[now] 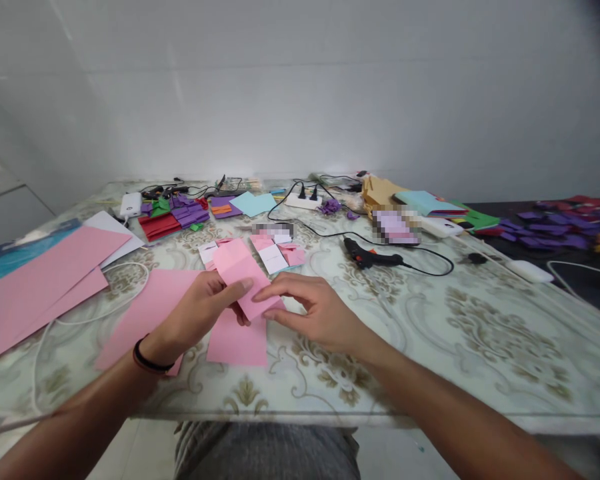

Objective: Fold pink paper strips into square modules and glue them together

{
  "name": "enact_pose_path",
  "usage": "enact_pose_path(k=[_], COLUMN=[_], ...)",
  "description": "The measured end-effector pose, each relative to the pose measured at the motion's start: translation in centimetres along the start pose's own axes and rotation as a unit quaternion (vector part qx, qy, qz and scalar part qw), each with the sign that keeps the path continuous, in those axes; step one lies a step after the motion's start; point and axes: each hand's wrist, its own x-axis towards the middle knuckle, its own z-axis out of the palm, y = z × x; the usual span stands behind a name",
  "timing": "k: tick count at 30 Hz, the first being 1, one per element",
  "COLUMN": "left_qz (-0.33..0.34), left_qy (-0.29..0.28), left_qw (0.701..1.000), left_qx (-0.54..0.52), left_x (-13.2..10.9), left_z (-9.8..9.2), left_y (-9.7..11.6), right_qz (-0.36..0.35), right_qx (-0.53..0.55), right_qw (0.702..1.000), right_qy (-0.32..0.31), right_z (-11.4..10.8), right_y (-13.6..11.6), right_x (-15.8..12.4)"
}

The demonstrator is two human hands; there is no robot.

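Note:
A pink sheet of paper (243, 270), with a crease across its upper part, is held above the table between both hands. My left hand (213, 297) grips its left side, thumb on top and fingers underneath. At its lower right corner, my right hand (315, 310) pinches the edge between thumb and fingers. Below lies another pink paper piece (237, 347), partly covered by the held one. A larger pink sheet (147, 307) rests under my left wrist. Just beyond the hands are small pink and white folded pieces (275, 257).
A black glue gun (373, 255) lies right of centre, its cable running to a white power strip (304, 200). Large pink sheets (55, 273) are stacked at left. Purple folded papers (187, 212) lie at the back, and more purple pieces (555, 227) at far right. White cables cross both sides.

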Motion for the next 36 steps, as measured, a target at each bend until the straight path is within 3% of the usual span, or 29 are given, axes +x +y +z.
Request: enact_pose_path(k=[10,18,27,29,34,36], left_qz=[0.008,0.007,-0.027,-0.01,0.086,0.135], left_qy=[-0.047,-0.016,-0.079,-0.07,0.02,0.028], left_qw=[0.999,0.999,0.996,0.997,0.991,0.988], left_qx=[-0.001,-0.045,-0.026,-0.027,-0.096,-0.066], left_x=[-0.04,0.04,-0.09,-0.12,-0.07,-0.15], left_z=[0.02,0.4,0.19,0.34,0.72,0.81], left_y=[0.14,0.3,0.03,0.18,0.58,0.57], right_qz=[-0.106,-0.092,-0.111,-0.104,-0.058,-0.039], right_qx=[-0.003,0.002,-0.012,0.002,0.004,-0.003], right_qw=[0.994,0.995,0.994,0.994,0.992,0.99], right_qy=[0.03,0.021,0.016,0.032,0.115,0.136], right_z=[-0.27,-0.52,-0.51,-0.49,-0.57,-0.5], right_y=[0.56,0.32,0.33,0.52,0.83,0.81], right_x=[-0.05,0.03,-0.04,-0.08,-0.05,-0.01])
